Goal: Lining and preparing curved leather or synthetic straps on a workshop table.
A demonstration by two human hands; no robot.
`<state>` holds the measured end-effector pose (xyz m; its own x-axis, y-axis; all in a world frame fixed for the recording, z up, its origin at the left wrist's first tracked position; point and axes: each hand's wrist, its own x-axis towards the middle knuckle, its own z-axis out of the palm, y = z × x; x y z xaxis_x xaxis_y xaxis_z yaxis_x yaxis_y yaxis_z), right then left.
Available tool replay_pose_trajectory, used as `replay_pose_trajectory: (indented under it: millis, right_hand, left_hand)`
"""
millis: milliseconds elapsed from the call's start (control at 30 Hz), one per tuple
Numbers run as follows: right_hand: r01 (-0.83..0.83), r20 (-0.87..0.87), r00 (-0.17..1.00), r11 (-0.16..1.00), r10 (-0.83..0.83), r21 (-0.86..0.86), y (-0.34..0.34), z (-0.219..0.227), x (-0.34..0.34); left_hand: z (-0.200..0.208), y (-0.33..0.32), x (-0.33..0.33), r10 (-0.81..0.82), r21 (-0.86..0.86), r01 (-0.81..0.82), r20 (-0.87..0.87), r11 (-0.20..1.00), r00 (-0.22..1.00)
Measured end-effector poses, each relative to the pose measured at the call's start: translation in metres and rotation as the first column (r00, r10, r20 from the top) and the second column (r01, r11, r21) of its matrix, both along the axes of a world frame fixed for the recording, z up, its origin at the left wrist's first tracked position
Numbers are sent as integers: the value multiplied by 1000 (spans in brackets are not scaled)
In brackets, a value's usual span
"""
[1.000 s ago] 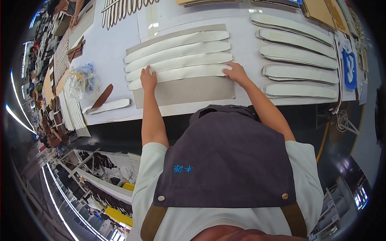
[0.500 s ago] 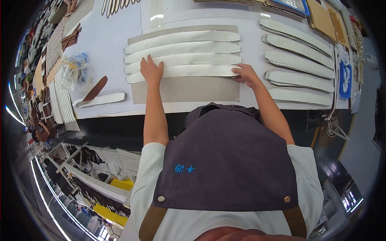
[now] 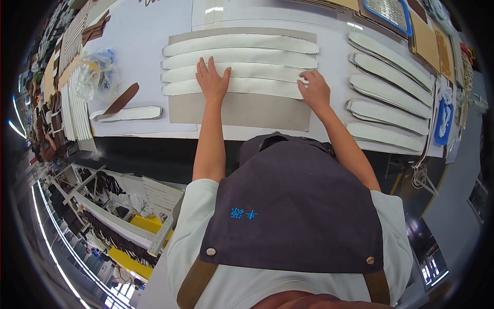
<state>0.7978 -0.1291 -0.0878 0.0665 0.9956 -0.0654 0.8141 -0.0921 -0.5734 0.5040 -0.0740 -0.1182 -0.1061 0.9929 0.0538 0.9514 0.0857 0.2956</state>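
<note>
White strips (image 3: 262, 71) on board (image 3: 247, 110) atop pale table (image 3: 334, 69), workshop (image 3: 453, 190) beyond; left hand (image 3: 212, 83) splayed, right hand's (image 3: 315, 91) grip unclear

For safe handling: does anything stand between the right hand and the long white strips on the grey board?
Nothing visible: the right hand is at the right ends of the lower two long, flat white strips.

Apron (image 3: 303, 206): dark purple-grey cloth, centre of frame. Marking (image 3: 244, 213): small bright blue characters, left part of the apron. Fasteners: two round metal studs (image 3: 211, 252), one near each lower corner of the apron. Straps (image 3: 197, 283): brown, running to the lower frame edge. Shirt (image 3: 314, 282): pale mint-white, short sleeves (image 3: 194, 216). Left hand (image 3: 212, 82), right hand (image 3: 315, 91): bare.
</note>
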Motion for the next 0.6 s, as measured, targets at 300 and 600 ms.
replay_pose_trajectory:
  millis: [300, 600]
  right_hand:
    - [-294, -151, 949, 950, 277, -105, 85, -7, -94]
    - [-307, -43, 951, 919, 306, -246, 93, -17, -116]
  left_hand:
    - [-11, -42, -1, 19, 216, -32, 60, 976, 998]
    - [-14, -50, -7, 87, 179, -95, 54, 979, 995]
